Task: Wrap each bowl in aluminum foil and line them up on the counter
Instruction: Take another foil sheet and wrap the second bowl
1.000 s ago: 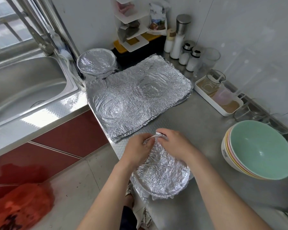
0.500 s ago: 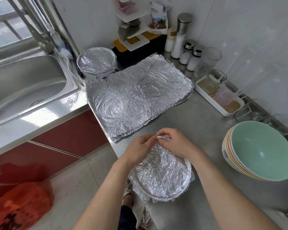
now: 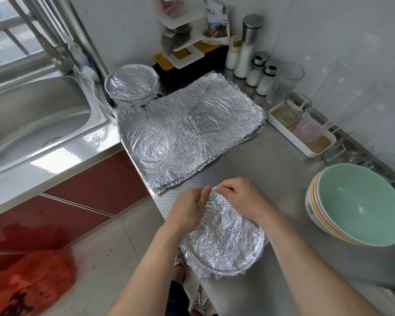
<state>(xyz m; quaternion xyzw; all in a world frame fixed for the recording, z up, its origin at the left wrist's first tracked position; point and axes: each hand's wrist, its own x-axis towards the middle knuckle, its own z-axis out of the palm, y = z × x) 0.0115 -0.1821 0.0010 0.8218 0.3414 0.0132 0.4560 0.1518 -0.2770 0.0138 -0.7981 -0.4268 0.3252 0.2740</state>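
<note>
Your left hand (image 3: 192,206) and right hand (image 3: 244,197) meet at the far rim of the foil-covered bowl (image 3: 226,245). Both are curled, fingertips pinching a raised fold of its foil between them.

The bowl sits at the open edge of the worktop (image 3: 283,165), the edge over the floor, nearest you. Its top is covered in crinkled foil, and loose foil hangs past that edge.

The stack of flat foil sheets (image 3: 192,133) lies farther along the same edge, reaching the corner by the sink (image 3: 32,119). It shows two round bowl imprints.

One wrapped bowl (image 3: 131,82) stands at the far corner, touching the back of the sheets.

The unwrapped bowls (image 3: 360,204) are nested on your right, toward the wall edge, with a green one on top. They are well apart from your hands.

A white tray (image 3: 310,147) lies along the wall edge, between the sheets and the nested bowls.
</note>
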